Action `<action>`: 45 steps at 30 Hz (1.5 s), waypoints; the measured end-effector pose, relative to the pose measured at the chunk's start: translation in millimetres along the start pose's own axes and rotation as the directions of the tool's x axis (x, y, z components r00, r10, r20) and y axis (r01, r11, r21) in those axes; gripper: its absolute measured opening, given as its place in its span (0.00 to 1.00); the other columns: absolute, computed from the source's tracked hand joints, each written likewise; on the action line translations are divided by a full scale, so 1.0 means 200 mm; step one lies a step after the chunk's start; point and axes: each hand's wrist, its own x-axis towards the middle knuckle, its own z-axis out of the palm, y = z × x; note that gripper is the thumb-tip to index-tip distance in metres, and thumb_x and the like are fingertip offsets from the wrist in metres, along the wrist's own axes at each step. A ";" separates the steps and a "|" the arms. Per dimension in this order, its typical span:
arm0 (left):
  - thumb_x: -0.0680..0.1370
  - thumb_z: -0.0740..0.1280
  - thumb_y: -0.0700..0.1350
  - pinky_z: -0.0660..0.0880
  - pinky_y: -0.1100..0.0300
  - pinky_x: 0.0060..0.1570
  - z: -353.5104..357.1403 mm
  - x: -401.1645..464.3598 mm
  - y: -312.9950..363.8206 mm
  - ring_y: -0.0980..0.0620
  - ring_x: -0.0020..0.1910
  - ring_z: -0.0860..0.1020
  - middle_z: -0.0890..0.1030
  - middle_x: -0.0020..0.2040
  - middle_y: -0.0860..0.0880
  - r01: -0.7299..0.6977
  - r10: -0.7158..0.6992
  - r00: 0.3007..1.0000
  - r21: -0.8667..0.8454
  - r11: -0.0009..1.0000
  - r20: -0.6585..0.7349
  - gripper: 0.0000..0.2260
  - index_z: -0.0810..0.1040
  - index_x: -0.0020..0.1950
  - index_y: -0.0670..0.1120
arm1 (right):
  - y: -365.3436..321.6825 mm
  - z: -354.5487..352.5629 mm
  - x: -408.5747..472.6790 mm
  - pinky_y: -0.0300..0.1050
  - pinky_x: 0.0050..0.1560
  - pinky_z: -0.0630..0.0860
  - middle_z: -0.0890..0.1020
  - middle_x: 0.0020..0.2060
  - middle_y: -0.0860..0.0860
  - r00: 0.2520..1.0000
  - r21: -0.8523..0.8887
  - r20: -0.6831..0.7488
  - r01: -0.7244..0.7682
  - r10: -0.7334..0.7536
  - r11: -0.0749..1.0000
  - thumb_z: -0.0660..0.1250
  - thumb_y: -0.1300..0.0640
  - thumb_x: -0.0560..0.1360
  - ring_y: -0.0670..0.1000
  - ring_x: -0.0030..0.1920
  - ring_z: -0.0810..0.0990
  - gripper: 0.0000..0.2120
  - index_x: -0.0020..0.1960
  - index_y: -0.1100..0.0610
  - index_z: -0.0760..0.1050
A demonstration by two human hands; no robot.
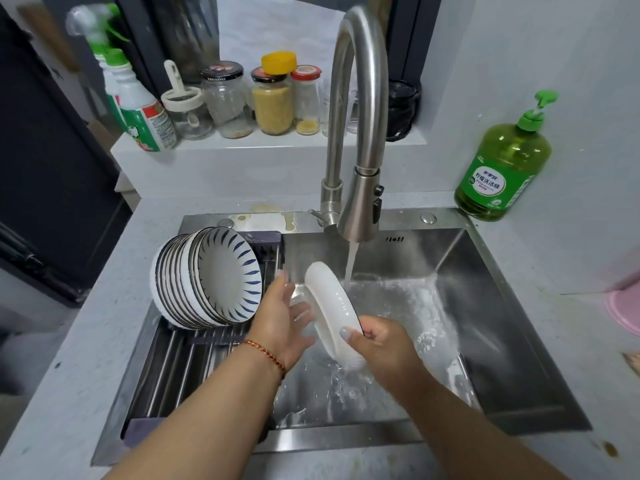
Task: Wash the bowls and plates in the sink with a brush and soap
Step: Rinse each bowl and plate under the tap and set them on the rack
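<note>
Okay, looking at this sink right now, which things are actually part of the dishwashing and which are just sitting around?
Part of the job:
white bowl, gripped by the right hand, left hand open beside it
running faucet
sink
stacked patterned bowls on the drying rack
green soap bottle

Just lying about:
jars on the ledge
spray bottles

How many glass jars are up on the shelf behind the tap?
4, in a row: one with a white handled lid, one black-lidded and nearly empty, one holding yellow grains, one red-lidded. The tap may hide others.
</note>
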 end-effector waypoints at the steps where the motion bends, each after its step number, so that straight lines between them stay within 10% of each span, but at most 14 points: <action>1: 0.79 0.56 0.64 0.64 0.44 0.66 -0.03 -0.02 0.00 0.46 0.68 0.68 0.69 0.70 0.44 -0.033 0.033 0.999 0.005 0.999 -0.026 0.27 0.66 0.73 0.51 | -0.01 0.03 0.00 0.35 0.30 0.64 0.72 0.24 0.42 1.000 0.027 0.001 -0.029 0.029 0.999 0.69 0.52 0.72 0.41 0.27 0.68 0.14 0.28 0.51 0.73; 9: 0.83 0.51 0.56 0.54 0.53 0.74 -0.15 -0.12 0.08 0.55 0.74 0.62 0.66 0.75 0.51 -0.269 0.272 0.961 0.073 0.960 -0.042 0.24 0.63 0.76 0.46 | -0.06 0.19 0.03 0.55 0.39 0.79 0.83 0.33 0.51 0.985 0.040 -0.090 -0.142 0.145 0.989 0.70 0.47 0.70 0.57 0.38 0.82 0.06 0.38 0.49 0.81; 13: 0.84 0.47 0.55 0.57 0.55 0.73 -0.23 -0.15 0.17 0.57 0.72 0.65 0.70 0.73 0.51 -0.450 0.457 0.888 0.104 0.887 -0.054 0.23 0.66 0.74 0.46 | -0.17 0.27 0.06 0.54 0.36 0.76 0.79 0.36 0.63 0.995 0.045 -0.099 -0.023 0.028 0.999 0.66 0.38 0.67 0.55 0.35 0.77 0.25 0.42 0.62 0.78; 18: 0.84 0.44 0.55 0.55 0.56 0.74 -0.36 -0.17 0.35 0.59 0.73 0.63 0.67 0.75 0.52 -0.578 0.586 0.808 0.111 0.808 -0.057 0.24 0.63 0.76 0.46 | -0.33 0.43 0.19 0.47 0.33 0.69 0.73 0.29 0.51 0.994 0.079 -0.082 0.073 -0.067 0.994 0.65 0.42 0.68 0.49 0.33 0.72 0.21 0.36 0.62 0.75; 29: 0.81 0.42 0.64 0.55 0.57 0.72 -0.53 -0.14 0.56 0.57 0.76 0.57 0.60 0.78 0.49 -0.455 0.448 0.890 0.097 0.885 0.083 0.32 0.55 0.79 0.46 | -0.38 0.81 0.40 0.45 0.32 0.57 0.62 0.24 0.47 0.993 -0.148 -0.089 0.059 -0.073 0.987 0.66 0.51 0.76 0.48 0.28 0.60 0.24 0.28 0.53 0.57; 35: 0.80 0.41 0.66 0.66 0.59 0.56 -0.55 -0.12 0.58 0.58 0.72 0.64 0.65 0.75 0.52 -0.414 0.411 0.910 0.220 0.883 0.063 0.33 0.58 0.78 0.48 | -0.33 0.93 0.43 0.47 0.31 0.56 0.61 0.24 0.50 0.992 -0.253 -0.122 -0.015 -0.017 0.967 0.64 0.48 0.77 0.52 0.30 0.61 0.25 0.29 0.56 0.56; 45: 0.80 0.42 0.65 0.63 0.52 0.67 -0.52 -0.10 0.58 0.56 0.72 0.65 0.66 0.75 0.49 -0.407 0.405 0.913 0.184 0.895 0.047 0.33 0.57 0.78 0.45 | -0.36 0.99 0.47 0.46 0.31 0.58 0.64 0.24 0.50 0.996 -0.387 -0.058 -0.078 0.060 0.919 0.61 0.48 0.79 0.55 0.33 0.66 0.24 0.29 0.56 0.58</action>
